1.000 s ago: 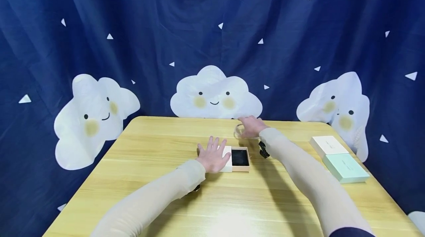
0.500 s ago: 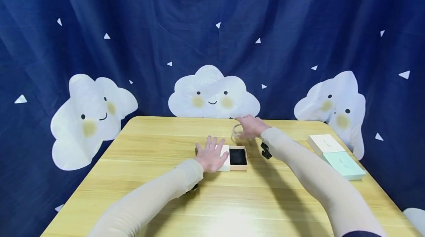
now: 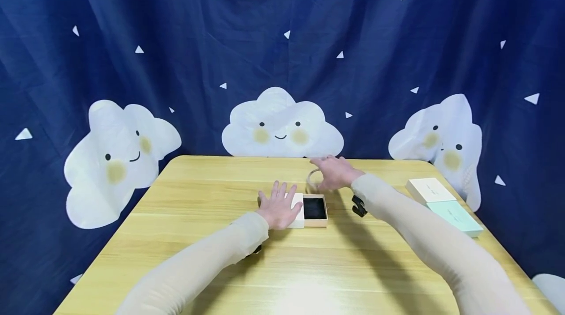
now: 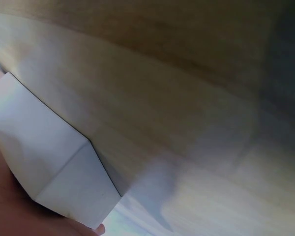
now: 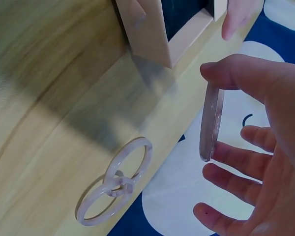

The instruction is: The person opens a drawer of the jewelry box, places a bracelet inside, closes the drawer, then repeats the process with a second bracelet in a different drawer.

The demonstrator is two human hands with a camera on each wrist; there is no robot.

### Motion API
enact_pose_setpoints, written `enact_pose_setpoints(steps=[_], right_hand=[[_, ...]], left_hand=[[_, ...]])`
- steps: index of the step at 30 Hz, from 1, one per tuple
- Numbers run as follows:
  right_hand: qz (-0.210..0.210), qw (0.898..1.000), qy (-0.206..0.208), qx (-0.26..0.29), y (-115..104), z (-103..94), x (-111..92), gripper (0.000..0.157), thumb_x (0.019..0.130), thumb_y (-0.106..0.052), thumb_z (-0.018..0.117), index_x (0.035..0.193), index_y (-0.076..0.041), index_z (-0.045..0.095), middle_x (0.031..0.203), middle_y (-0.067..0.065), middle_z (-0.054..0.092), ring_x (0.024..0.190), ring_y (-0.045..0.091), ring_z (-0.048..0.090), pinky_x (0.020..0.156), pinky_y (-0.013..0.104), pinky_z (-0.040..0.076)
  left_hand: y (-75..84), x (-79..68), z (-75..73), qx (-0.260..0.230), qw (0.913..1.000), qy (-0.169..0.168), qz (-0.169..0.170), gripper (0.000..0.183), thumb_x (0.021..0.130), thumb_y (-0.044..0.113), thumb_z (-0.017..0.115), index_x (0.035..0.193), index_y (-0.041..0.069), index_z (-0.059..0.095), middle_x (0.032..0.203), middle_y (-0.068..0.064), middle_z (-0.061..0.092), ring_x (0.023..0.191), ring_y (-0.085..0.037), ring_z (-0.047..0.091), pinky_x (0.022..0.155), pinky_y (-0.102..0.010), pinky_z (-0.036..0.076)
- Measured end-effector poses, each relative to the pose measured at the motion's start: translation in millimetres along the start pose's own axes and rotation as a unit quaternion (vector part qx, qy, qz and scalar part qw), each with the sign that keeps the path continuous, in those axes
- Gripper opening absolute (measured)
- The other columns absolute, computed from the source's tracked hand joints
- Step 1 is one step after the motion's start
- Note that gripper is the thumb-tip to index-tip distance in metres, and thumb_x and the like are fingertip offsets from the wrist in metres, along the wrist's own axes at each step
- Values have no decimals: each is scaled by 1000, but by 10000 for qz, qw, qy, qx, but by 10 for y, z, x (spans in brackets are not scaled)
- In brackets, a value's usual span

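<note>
My left hand point(image 3: 278, 208) lies spread over the white sleeve point(image 3: 298, 221) of a small sliding box, its fingers straight. The box's pink drawer point(image 3: 318, 224) sticks out to the right and shows a black lining point(image 3: 314, 208). Beyond the drawer, my right hand point(image 3: 337, 172) pinches a pale translucent bangle point(image 5: 210, 123) between thumb and fingers, above the table. In the right wrist view, two similar bangles point(image 5: 117, 161) lie overlapping on the table below it, with a small ring point(image 5: 127, 181) where they cross. A corner of the sleeve point(image 4: 44, 123) fills the lower left of the left wrist view.
A white box point(image 3: 430, 190) and a mint-green box point(image 3: 456, 217) stand side by side near the right edge of the wooden table point(image 3: 212, 275). Behind the far edge hangs a dark blue curtain point(image 3: 198, 35) printed with clouds.
My right hand has moved slightly right and toward me, still pinching the bangle. The left hand stays on the sleeve. The whole head view has shifted a little.
</note>
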State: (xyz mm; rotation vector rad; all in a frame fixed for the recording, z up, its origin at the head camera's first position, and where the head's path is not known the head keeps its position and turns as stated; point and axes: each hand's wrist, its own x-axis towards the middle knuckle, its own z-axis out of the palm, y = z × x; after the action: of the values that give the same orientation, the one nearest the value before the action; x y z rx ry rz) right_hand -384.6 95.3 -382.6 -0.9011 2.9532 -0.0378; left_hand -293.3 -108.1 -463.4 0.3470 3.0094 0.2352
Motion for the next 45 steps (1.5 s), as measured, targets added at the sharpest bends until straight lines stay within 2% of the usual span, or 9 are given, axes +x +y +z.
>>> enact_pose_setpoints(steps=[2, 8, 12, 16, 22, 28, 35, 40, 45], right_hand=[[-56, 10000, 30, -45, -11, -16, -45, 91, 76, -39, 83, 154, -17, 42, 142, 5, 61, 134, 33, 50, 106, 63, 40], [-128, 9999, -19, -112, -47, -39, -155, 92, 76, -38, 84, 155, -17, 40, 118, 3, 71, 129, 32, 52, 104, 62, 43], [-149, 9998, -68, -106, -79, -44, -206, 93, 76, -37, 85, 155, -18, 40, 131, 4, 67, 135, 33, 49, 107, 64, 39], [-199, 9997, -116, -78, -115, -56, -266, 92, 77, -35, 86, 154, -17, 40, 142, 7, 60, 136, 34, 48, 106, 63, 41], [-305, 9994, -92, -158, -131, -55, -353, 91, 76, -36, 87, 153, -17, 42, 139, 7, 63, 130, 34, 52, 103, 62, 43], [-291, 9994, -174, -104, -148, -39, -430, 95, 75, -38, 88, 155, -20, 39, 144, 5, 60, 135, 34, 49, 108, 64, 37], [-437, 9988, -55, -213, -149, 16, -496, 97, 73, -42, 89, 155, -20, 40, 144, 8, 58, 136, 34, 50, 106, 61, 41], [-512, 9980, 54, -376, -158, 40, -540, 95, 72, -44, 88, 153, -20, 44, 140, 7, 60, 134, 33, 52, 105, 62, 41], [-614, 9968, 91, -506, -192, 49, -569, 93, 70, -45, 88, 150, -20, 47, 129, 4, 65, 127, 29, 56, 101, 57, 46]], left_hand=[[-2, 2, -5, -10, 10000, -17, 6, 70, 104, 62, 14, 164, 25, 12, 170, -11, 12, 157, -36, 1, 111, -80, 10], [-8, -11, -16, -52, 10000, 4, 25, 69, 105, 60, 15, 164, 24, 13, 169, -13, 14, 157, -37, 2, 111, -80, 11], [-8, -17, -12, -49, 10000, -13, 0, 70, 104, 61, 14, 164, 25, 11, 170, -12, 12, 157, -37, 0, 111, -80, 10], [-9, -14, -1, -117, 9999, -14, -8, 70, 104, 61, 15, 164, 25, 12, 170, -12, 12, 157, -37, 0, 110, -81, 10], [-10, -10, -4, -120, 9999, 25, 12, 69, 105, 60, 16, 164, 24, 13, 169, -13, 13, 157, -37, 1, 111, -80, 10], [6, -48, -46, -145, 9999, 29, 40, 69, 105, 59, 17, 164, 23, 15, 169, -14, 15, 157, -37, 2, 111, -80, 11], [10, -34, -36, -187, 9998, -27, 32, 69, 105, 58, 19, 164, 21, 14, 169, -14, 13, 156, -38, 0, 111, -81, 8], [-13, 16, 12, -136, 9999, -79, -1, 70, 104, 61, 16, 164, 24, 11, 170, -12, 10, 157, -36, -3, 111, -80, 7], [-9, 28, 17, -125, 9999, -56, -13, 71, 104, 62, 16, 164, 25, 11, 170, -12, 11, 157, -36, -2, 111, -81, 7]])
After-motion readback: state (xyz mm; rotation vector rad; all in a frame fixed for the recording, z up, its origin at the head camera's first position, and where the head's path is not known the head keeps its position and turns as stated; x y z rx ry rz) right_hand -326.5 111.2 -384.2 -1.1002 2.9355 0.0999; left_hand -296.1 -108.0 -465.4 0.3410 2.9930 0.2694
